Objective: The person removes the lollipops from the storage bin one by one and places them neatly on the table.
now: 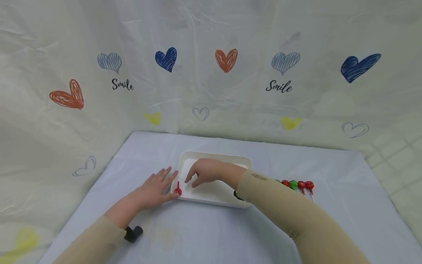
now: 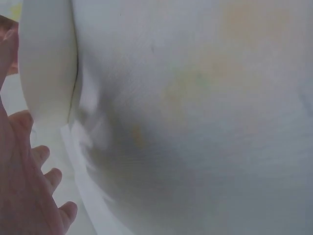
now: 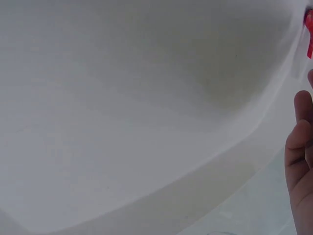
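A red-wrapped lollipop [image 1: 178,191] lies at the near left corner of a shallow white tray [image 1: 211,195]. My left hand [image 1: 149,193] is at the tray's left end, its fingers spread and the thumb right by the lollipop. In the left wrist view, those fingers show beside the tray's outer wall [image 2: 46,63]. Over the tray's left half hovers my right hand [image 1: 206,171], with bent, parted fingers and nothing visible between them. The right wrist view catches the red lollipop [image 3: 309,29] at its upper right edge, just beyond the fingertips [image 3: 302,100].
To the tray's right, partly behind my right sleeve [image 1: 283,205], several red and green lollipops [image 1: 301,186] lie in a row on the white tablecloth [image 1: 158,231]. A pale sheet [image 1: 197,88] printed with hearts hangs behind the table.
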A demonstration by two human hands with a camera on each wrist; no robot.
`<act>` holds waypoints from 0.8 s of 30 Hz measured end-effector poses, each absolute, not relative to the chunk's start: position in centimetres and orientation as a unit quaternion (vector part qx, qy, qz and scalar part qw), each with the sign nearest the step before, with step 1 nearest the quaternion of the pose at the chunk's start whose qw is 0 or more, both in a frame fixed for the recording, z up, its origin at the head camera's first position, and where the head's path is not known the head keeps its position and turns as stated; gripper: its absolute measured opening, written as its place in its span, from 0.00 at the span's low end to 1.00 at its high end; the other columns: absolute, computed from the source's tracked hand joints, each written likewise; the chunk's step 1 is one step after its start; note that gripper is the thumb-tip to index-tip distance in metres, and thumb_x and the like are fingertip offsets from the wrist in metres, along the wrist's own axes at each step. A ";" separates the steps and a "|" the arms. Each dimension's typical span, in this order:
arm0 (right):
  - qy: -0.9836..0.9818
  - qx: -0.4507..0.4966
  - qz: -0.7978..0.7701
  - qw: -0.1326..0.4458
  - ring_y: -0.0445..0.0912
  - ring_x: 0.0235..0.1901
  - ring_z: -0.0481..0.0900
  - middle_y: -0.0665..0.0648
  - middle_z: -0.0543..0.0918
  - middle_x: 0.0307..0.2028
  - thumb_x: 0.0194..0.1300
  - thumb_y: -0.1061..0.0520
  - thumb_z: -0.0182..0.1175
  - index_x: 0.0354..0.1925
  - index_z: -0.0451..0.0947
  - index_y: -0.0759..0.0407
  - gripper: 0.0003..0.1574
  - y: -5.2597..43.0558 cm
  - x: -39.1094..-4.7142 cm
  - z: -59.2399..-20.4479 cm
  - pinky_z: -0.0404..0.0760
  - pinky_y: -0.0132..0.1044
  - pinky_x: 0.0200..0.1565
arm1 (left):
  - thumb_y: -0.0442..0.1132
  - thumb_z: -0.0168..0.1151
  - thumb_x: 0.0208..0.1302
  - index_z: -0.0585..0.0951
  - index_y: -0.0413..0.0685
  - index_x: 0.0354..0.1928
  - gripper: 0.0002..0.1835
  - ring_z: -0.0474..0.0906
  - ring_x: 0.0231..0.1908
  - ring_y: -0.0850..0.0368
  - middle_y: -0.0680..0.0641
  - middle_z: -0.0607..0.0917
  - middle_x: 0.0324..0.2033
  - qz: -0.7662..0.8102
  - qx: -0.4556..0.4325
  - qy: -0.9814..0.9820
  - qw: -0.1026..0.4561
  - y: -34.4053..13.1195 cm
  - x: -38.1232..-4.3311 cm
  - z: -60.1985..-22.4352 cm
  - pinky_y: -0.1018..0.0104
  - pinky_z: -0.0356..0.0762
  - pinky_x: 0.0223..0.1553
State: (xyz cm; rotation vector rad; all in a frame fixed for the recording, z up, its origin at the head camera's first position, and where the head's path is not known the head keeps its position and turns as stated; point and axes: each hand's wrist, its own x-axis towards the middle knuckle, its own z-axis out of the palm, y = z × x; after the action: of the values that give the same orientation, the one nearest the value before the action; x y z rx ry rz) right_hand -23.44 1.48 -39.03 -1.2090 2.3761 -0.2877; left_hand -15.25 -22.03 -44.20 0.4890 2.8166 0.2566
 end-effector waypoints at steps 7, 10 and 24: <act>0.845 -0.467 -0.118 0.233 0.38 0.30 0.76 0.41 0.87 0.44 0.62 0.52 0.71 0.52 0.86 0.41 0.18 -0.3 -22.9 -39.6 0.77 0.27 0.37 | 0.77 0.49 0.60 0.50 0.57 0.79 0.53 0.42 0.76 0.38 0.43 0.47 0.78 0.099 0.190 0.969 0.127 -22.3 -15.3 -44.0 0.34 0.44 0.71; 0.830 -0.490 -0.129 0.234 0.37 0.29 0.75 0.38 0.86 0.42 0.63 0.55 0.70 0.52 0.86 0.41 0.18 -0.9 -22.9 -40.1 0.76 0.26 0.36 | 0.77 0.50 0.59 0.50 0.56 0.79 0.54 0.42 0.76 0.38 0.43 0.47 0.78 0.104 0.193 0.968 0.125 -22.4 -15.4 -44.0 0.34 0.44 0.71; 0.810 -0.524 -0.112 0.239 0.30 0.43 0.77 0.36 0.85 0.40 0.64 0.60 0.67 0.52 0.86 0.42 0.19 -1.8 -22.5 -40.8 0.73 0.25 0.53 | 0.73 0.55 0.60 0.52 0.54 0.79 0.53 0.42 0.76 0.37 0.42 0.48 0.78 0.113 0.190 0.967 0.128 -22.1 -15.1 -43.4 0.34 0.44 0.70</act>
State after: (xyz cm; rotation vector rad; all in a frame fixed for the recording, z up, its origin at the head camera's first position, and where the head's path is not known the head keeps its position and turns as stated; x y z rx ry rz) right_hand -22.48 -1.84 -40.82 -1.4338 2.2175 -0.3076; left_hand -15.06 -22.14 -43.38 0.5520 2.8118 0.3274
